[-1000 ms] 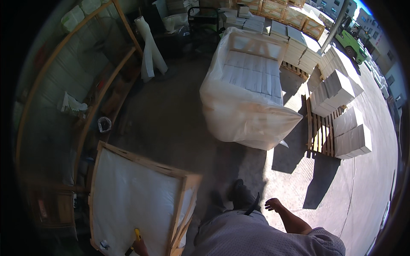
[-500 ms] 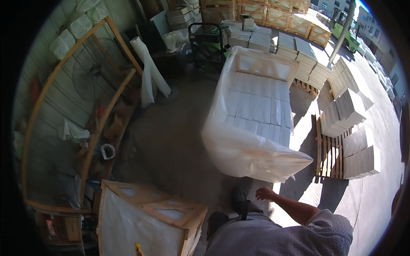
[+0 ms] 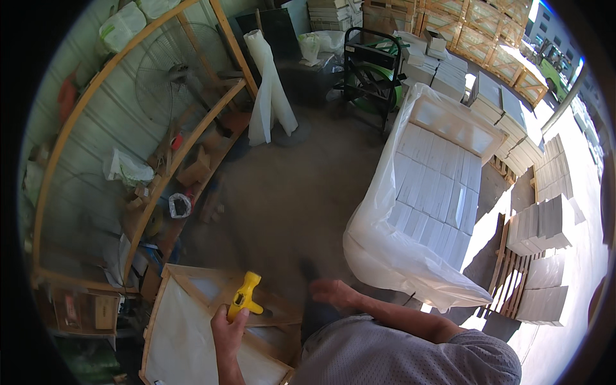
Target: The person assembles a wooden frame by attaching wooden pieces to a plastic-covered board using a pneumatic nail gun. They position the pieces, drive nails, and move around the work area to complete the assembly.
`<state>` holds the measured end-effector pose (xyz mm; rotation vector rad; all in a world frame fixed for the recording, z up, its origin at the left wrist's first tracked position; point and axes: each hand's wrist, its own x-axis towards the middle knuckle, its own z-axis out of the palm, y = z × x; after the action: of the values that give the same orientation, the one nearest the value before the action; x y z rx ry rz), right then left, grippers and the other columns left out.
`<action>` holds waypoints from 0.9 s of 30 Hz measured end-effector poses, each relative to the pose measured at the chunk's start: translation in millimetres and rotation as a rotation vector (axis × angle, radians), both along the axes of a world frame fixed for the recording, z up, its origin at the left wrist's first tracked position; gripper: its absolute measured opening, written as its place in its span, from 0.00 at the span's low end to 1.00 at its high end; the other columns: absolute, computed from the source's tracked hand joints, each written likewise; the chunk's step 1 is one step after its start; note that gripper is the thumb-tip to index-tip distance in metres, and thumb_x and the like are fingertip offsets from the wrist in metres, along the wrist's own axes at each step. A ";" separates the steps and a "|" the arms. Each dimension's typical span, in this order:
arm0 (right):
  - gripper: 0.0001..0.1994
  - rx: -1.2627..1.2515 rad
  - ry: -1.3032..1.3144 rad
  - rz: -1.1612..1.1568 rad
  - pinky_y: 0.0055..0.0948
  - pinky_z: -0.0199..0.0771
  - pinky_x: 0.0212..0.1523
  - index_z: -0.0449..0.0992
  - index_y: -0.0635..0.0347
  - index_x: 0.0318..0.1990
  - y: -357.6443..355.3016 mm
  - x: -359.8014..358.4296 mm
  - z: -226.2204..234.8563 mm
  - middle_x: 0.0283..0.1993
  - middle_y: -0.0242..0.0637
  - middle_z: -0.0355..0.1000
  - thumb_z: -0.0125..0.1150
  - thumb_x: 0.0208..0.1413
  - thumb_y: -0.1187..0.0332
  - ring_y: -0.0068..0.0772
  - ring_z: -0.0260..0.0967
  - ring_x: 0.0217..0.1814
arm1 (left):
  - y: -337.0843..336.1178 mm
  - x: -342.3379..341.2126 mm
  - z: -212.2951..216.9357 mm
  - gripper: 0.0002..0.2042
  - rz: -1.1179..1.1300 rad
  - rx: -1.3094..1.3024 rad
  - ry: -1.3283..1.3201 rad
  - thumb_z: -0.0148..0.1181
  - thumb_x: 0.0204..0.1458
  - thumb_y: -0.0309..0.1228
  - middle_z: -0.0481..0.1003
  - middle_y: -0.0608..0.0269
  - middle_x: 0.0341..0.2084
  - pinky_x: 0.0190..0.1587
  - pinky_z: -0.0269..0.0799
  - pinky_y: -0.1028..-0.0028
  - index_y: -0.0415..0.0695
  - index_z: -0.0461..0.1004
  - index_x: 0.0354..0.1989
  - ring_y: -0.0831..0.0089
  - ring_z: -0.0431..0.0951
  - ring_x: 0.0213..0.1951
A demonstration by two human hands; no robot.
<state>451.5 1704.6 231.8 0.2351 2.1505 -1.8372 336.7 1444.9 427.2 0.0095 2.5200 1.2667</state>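
Observation:
My left hand [image 3: 229, 328] is closed around a yellow hand tool [image 3: 244, 296] with a blocky head and a short side arm; its exact kind does not show. The tool is held up over a wood-framed crate [image 3: 186, 321] with white sheeting inside. In front of my body, my right hand [image 3: 336, 293] hangs in the air, fingers loosely bent and slightly blurred, with nothing visible in it. It is apart from the stack of white boxes [image 3: 427, 186], which has translucent plastic wrap [image 3: 372, 237] draped around its sides.
On the left stands a wooden frame shelf [image 3: 192, 138] with bags and cartons, a large fan [image 3: 176, 74] behind it. White rolls [image 3: 268, 96] lean near a black wheeled cart [image 3: 371, 67]. To the right, white boxes [image 3: 542, 224] sit on a pallet [image 3: 507, 256]; wooden crates [image 3: 491, 38] stand behind.
My left hand has come into view, raising the yellow tool over the crate. My right hand has swung left across my body. The view has shifted, so the wrapped stack appears farther right.

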 end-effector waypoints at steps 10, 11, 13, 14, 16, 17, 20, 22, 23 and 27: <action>0.32 0.240 0.078 -0.064 0.41 0.67 0.60 0.66 0.62 0.61 24.0 -182.7 10.4 0.56 0.52 0.70 0.66 0.49 0.58 0.50 0.68 0.59 | 138.7 -169.8 -34.8 0.13 -0.285 0.325 -0.268 0.67 0.52 0.35 0.67 0.73 0.19 0.18 0.58 0.83 0.41 0.71 0.36 0.88 0.62 0.17; 0.33 0.223 0.014 -0.090 0.41 0.68 0.59 0.66 0.62 0.61 35.8 -195.6 6.7 0.55 0.52 0.70 0.66 0.49 0.58 0.51 0.68 0.59 | 156.7 -188.8 -36.3 0.13 -0.325 0.346 -0.285 0.67 0.53 0.34 0.67 0.73 0.19 0.18 0.58 0.83 0.41 0.71 0.36 0.88 0.62 0.17; 0.29 0.183 -0.046 -0.195 0.41 0.68 0.57 0.69 0.64 0.57 54.8 -210.1 1.1 0.52 0.54 0.72 0.65 0.50 0.59 0.52 0.69 0.56 | 182.1 -221.4 -33.2 0.12 -0.326 0.409 -0.426 0.65 0.54 0.35 0.68 0.72 0.18 0.19 0.59 0.82 0.40 0.73 0.39 0.87 0.64 0.18; 0.27 0.164 -0.079 -0.245 0.41 0.68 0.56 0.70 0.64 0.55 64.1 -216.2 -1.4 0.50 0.55 0.73 0.65 0.50 0.59 0.52 0.70 0.54 | 195.7 -235.9 -32.6 0.12 -0.313 0.448 -0.519 0.64 0.55 0.36 0.69 0.72 0.18 0.20 0.60 0.81 0.39 0.74 0.40 0.86 0.66 0.18; 0.24 0.182 -0.087 -0.295 0.41 0.71 0.50 0.72 0.63 0.52 84.6 -230.0 -7.2 0.44 0.54 0.75 0.64 0.51 0.58 0.52 0.73 0.47 | 226.1 -261.5 -36.6 0.09 -0.309 0.508 -0.510 0.61 0.57 0.32 0.67 0.71 0.16 0.15 0.55 0.82 0.39 0.73 0.38 0.86 0.62 0.14; 0.23 0.194 -0.103 -0.320 0.41 0.72 0.49 0.73 0.63 0.51 95.6 -237.5 -9.8 0.42 0.54 0.75 0.64 0.51 0.58 0.52 0.74 0.45 | 240.9 -277.5 -39.4 0.09 -0.296 0.537 -0.533 0.61 0.57 0.32 0.67 0.71 0.16 0.15 0.55 0.81 0.39 0.72 0.37 0.86 0.62 0.13; 0.21 0.197 -0.148 -0.387 0.42 0.73 0.44 0.75 0.62 0.47 132.2 -270.1 -19.1 0.36 0.53 0.76 0.64 0.51 0.56 0.51 0.75 0.39 | 288.8 -327.2 -54.3 0.09 -0.173 0.592 -0.587 0.60 0.58 0.32 0.67 0.69 0.16 0.14 0.54 0.80 0.42 0.69 0.31 0.81 0.62 0.11; 0.21 0.210 -0.164 -0.422 0.42 0.73 0.42 0.75 0.62 0.45 168.2 -296.7 -24.8 0.33 0.53 0.75 0.64 0.51 0.55 0.51 0.76 0.37 | 325.9 -364.7 -67.7 0.10 -0.087 0.639 -0.626 0.59 0.58 0.34 0.66 0.68 0.16 0.15 0.55 0.78 0.43 0.68 0.29 0.78 0.63 0.12; 0.21 0.226 -0.171 -0.431 0.42 0.73 0.41 0.75 0.62 0.44 188.4 -307.5 -24.3 0.33 0.53 0.75 0.64 0.51 0.54 0.51 0.76 0.37 | 349.5 -382.3 -75.5 0.10 -0.058 0.637 -0.642 0.58 0.59 0.35 0.67 0.67 0.17 0.15 0.56 0.77 0.44 0.68 0.30 0.76 0.64 0.12; 0.21 0.248 -0.176 -0.460 0.45 0.73 0.40 0.77 0.62 0.44 258.2 -355.7 -23.1 0.32 0.54 0.75 0.63 0.49 0.54 0.55 0.75 0.34 | 416.3 -447.7 -93.0 0.11 -0.030 0.650 -0.688 0.56 0.60 0.39 0.69 0.65 0.19 0.17 0.61 0.72 0.45 0.69 0.31 0.72 0.67 0.15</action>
<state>95.8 1962.8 208.8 0.9806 2.3295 -1.6739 -111.0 1861.2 334.2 -0.2018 1.4733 1.6625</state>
